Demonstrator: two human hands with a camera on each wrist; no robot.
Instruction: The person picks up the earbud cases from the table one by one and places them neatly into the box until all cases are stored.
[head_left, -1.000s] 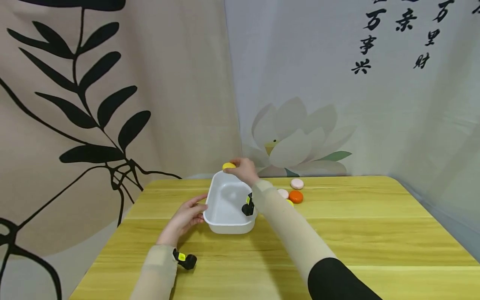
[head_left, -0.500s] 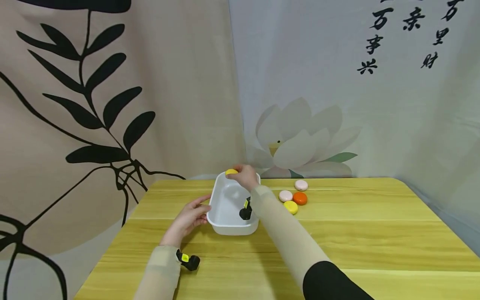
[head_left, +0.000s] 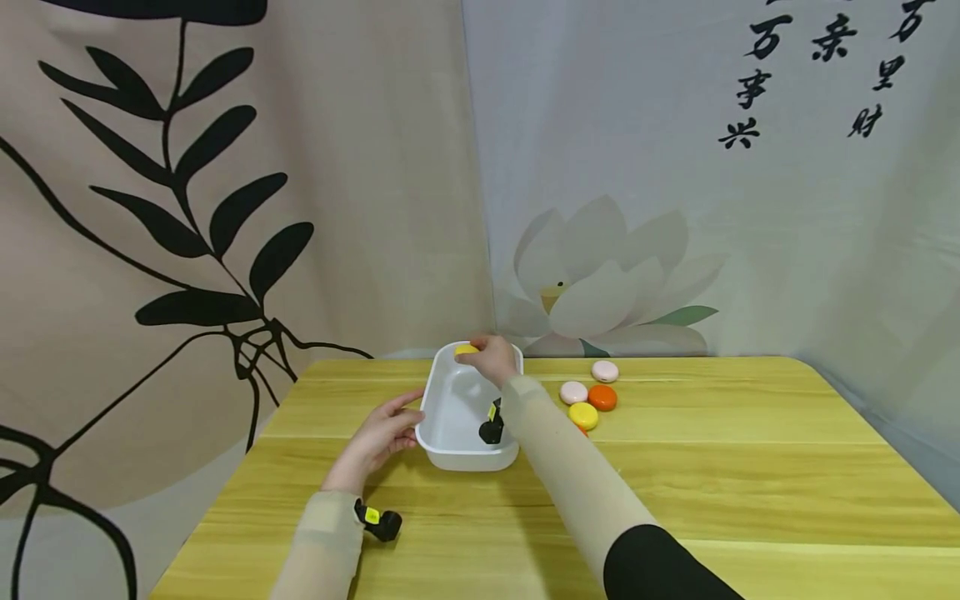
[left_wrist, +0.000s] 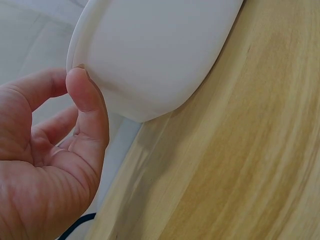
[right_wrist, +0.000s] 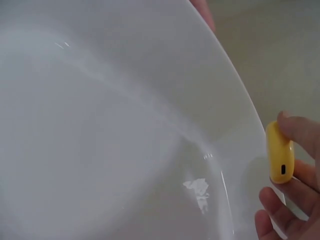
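A white oblong tub stands on the wooden table. My left hand holds its left side, thumb at the rim and fingers behind it in the left wrist view. My right hand reaches over the tub's far end. Between thumb and fingers it pinches a yellow rounded disc with a small dark slot in its edge. In the right wrist view the disc overlaps the tub's rim; in the head view it shows just inside the far rim. No other disc shows inside the tub.
Right of the tub lie two pale pink discs, an orange disc and a yellow disc. Another orange edge peeks out beside my right sleeve. A printed curtain hangs behind the table.
My right hand has brought the yellow disc from above the far rim down into the tub's far end. The left hand stays at the tub's side. The head view has shifted slightly.
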